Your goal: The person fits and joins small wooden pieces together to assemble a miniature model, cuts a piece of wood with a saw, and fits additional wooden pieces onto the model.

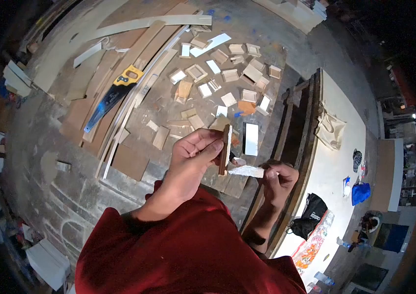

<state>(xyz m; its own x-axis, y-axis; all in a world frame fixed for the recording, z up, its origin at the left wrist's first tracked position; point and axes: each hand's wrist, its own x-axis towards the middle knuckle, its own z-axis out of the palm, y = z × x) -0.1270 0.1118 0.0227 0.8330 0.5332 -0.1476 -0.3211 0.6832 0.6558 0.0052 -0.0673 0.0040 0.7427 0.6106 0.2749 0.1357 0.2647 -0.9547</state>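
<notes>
My left hand (pixel 195 153) is closed on a small brown wooden piece (pixel 224 152), gripped between thumb and fingers and seen nearly edge-on. White paste-like stuff runs along its right edge. In my right hand (pixel 279 180) a flat stick (pixel 248 170) coated in white is pinched at its right end. The stick's left tip lies close to the lower part of the wooden piece; whether they touch I cannot tell. Beyond both hands, several small wooden frames and boxes (pixel 197 73) are scattered on a worn surface, along with a white rectangular panel (pixel 251 139).
To the left, a handsaw with a yellow handle (pixel 128 75) lies on long boards (pixel 105 93). A light-topped table (pixel 337 161) stands at right, bearing a cream cloth bag (pixel 330 130), a black drawstring bag (pixel 311 215) and a blue item (pixel 360 194).
</notes>
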